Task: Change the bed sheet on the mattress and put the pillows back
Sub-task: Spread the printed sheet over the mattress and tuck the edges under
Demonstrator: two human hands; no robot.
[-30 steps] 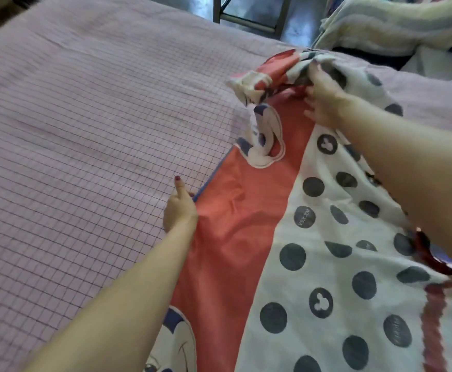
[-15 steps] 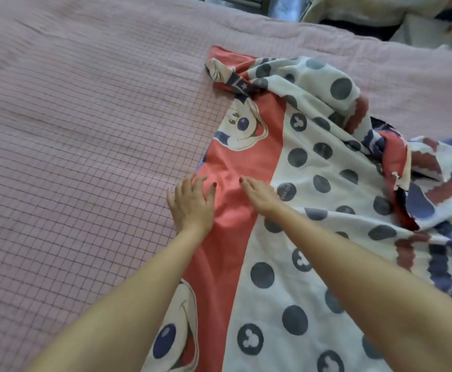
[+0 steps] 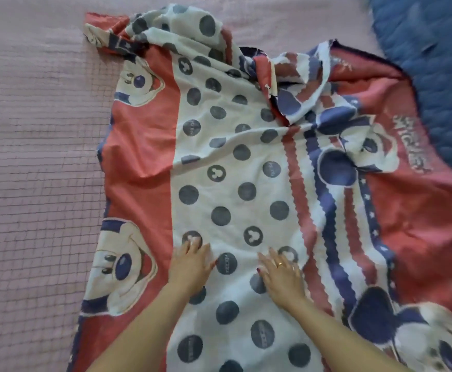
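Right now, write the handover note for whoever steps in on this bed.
Left hand: open, flat on the white dotted band of the cartoon sheet.
Right hand: open, flat on the same band, beside the left.
The sheet lies partly spread over the pink checked mattress cover; its far end is bunched. A blue quilt lies at top right.
Done: sheet laid on.
Left: spread it fully, smooth, tuck, return pillows; none in view.

Both hands (image 3: 235, 272) flat on patterned sheet (image 3: 246, 157)
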